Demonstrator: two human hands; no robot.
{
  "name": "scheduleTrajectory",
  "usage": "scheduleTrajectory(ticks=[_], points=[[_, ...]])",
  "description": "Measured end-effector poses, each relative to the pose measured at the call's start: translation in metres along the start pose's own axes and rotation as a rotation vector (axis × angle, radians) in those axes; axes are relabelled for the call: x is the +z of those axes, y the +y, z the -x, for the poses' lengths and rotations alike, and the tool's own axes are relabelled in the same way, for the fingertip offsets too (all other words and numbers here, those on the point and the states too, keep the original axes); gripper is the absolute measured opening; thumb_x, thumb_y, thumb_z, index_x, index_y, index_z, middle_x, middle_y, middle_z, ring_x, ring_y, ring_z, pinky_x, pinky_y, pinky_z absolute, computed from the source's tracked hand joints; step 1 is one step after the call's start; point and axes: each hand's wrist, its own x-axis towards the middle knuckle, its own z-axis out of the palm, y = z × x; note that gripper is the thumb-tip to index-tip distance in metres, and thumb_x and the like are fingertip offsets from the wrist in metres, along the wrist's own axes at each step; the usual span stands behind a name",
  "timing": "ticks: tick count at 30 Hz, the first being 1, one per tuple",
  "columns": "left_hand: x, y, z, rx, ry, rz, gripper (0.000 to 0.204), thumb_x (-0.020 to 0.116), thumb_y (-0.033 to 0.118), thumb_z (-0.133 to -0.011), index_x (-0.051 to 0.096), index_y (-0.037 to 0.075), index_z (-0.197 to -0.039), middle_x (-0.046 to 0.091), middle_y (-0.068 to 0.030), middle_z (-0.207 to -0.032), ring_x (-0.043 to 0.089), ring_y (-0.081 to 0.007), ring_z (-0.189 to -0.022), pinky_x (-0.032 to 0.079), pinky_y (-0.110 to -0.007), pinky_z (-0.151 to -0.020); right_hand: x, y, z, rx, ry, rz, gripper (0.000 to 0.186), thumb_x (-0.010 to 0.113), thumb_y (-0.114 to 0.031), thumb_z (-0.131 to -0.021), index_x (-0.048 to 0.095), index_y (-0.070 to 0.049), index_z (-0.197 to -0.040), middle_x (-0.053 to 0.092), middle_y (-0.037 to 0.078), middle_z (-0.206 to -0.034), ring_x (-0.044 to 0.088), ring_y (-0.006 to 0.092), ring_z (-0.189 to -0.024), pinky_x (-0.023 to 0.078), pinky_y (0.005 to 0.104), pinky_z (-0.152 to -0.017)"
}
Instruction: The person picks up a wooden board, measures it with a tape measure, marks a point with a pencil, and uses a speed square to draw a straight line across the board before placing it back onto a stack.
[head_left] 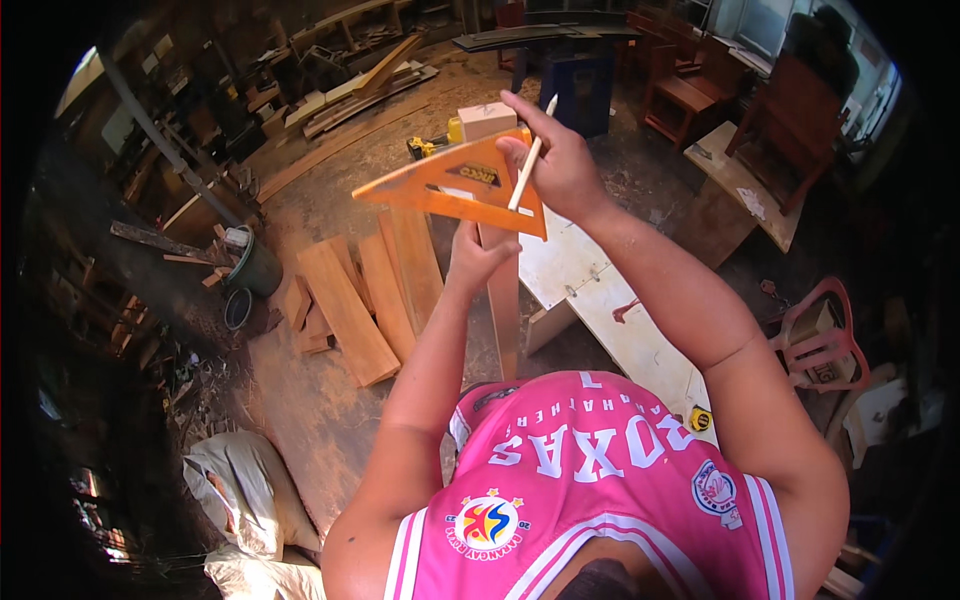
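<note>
An orange triangular speed square (430, 187) lies across a long wooden board (503, 310), whose far end shows beyond the square. My left hand (480, 255) is closed around the board just below the square's near edge; some of its fingers are hidden. My right hand (565, 165) is at the square's right side, with the thumb on its upper edge and the index finger stretched toward the board's far end. A pale pencil (530, 165) slants between the fingers of that hand, its lower end over the square.
Several loose planks (345, 310) lie on the floor at left. To the right is a pale work surface (640, 325) with a yellow tape measure (701, 418). A yellow power tool (425, 148) sits beyond the square. A pink plastic chair (825, 335) and wooden chairs (690, 85) stand at right.
</note>
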Motion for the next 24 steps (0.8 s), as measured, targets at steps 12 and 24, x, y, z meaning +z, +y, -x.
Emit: scheduleTrajectory(ticks=[12, 24], points=[[-0.043, 0.108, -0.014, 0.15, 0.253, -0.03, 0.043, 0.066, 0.04, -0.089, 0.058, -0.001, -0.098, 0.068, -0.0156, -0.085, 0.065, -0.0223, -0.079, 0.054, -0.037, -0.069, -0.133, 0.071, 0.107, 0.812, 0.229, -0.792, 0.044, 0.043, -0.038, -0.102, 0.047, -0.003, -0.128, 0.062, 0.016, -0.116, 0.063, 0.02, -0.098, 0.054, 0.0321, -0.084], [-0.101, 0.392, -0.115, 0.355, 0.674, -0.108, 0.056, 0.037, 0.039, -0.103, 0.038, -0.005, -0.138, 0.05, -0.0227, -0.134, 0.054, -0.0346, -0.119, 0.044, -0.043, -0.103, -0.047, 0.136, 0.229, 1.359, -0.201, -0.972, 0.03, 0.044, -0.031, -0.101, 0.052, -0.004, -0.112, 0.067, 0.019, -0.108, 0.067, 0.0282, -0.098, 0.051, 0.0377, -0.091]])
